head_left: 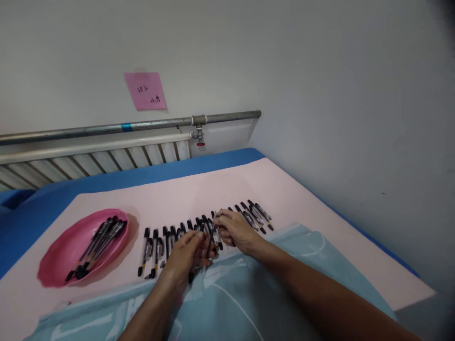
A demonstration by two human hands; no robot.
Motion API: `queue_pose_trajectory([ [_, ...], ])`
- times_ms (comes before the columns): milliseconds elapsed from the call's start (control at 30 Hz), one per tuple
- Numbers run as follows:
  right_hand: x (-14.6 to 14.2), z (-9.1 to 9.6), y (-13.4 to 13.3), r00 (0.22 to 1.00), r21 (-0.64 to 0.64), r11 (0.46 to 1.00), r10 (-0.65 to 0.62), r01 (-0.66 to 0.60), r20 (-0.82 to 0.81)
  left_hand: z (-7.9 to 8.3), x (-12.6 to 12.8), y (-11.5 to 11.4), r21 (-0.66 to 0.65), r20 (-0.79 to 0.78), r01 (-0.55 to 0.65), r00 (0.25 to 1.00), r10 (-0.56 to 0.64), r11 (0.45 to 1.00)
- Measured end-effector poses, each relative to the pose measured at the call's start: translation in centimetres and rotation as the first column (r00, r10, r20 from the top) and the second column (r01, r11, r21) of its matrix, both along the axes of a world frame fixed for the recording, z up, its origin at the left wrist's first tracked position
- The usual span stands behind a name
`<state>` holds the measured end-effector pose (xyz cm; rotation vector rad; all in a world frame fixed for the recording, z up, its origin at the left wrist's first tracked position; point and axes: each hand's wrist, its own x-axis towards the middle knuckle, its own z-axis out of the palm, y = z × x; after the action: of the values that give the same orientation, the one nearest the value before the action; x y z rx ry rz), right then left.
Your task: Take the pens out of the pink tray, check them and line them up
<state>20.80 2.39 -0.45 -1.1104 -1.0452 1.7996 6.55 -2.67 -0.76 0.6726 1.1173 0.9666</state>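
Note:
A slim dark pen [211, 240] slants between my two hands. Its upper end meets the fingertips of my right hand [236, 230], which is closed in a pinch. The lower end lies at the curled fingers of my left hand [190, 251], also closed; its fingers partly hide what they grip. A row of black-capped clear pens [155, 251] lies side by side behind and beside both hands, with small separate pieces among them. More pens [254, 215] from the row lie right of my right hand. Some in the middle are hidden by my hands.
Several assembled-looking pens [99, 246] rest in a pink scalloped dish [53, 265] at left. Pale pink sheeting [284, 194] covers the blue-edged table, with light-blue cloth [284, 284] in front. Behind are a radiator [106, 161], a metal pipe [149, 125] and a wall.

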Motion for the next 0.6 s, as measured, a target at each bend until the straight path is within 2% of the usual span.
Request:
queue_pose_trajectory([
  [100,-0.74,-0.10,-0.74,0.996,0.039,0.997,0.061,-0.064,0.070,0.17,0.25,-0.27,0.036,0.012,0.065,0.998,-0.066,0.997],
  [200,-0.72,0.03,-0.90,0.993,0.040,0.995,0.082,-0.086,0.089,0.06,0.36,-0.42,0.101,0.008,0.079,0.997,-0.081,0.992],
  [433,-0.41,0.40,-0.88,0.989,-0.053,0.988,0.143,-0.145,-0.041,-0.18,0.23,-0.45,0.144,-0.055,0.102,0.994,-0.095,0.984],
  [600,-0.30,0.38,-0.95,0.981,-0.102,0.978,0.175,-0.182,-0.078,-0.65,0.30,-0.46,0.113,-0.126,0.103,0.988,-0.088,0.988],
])
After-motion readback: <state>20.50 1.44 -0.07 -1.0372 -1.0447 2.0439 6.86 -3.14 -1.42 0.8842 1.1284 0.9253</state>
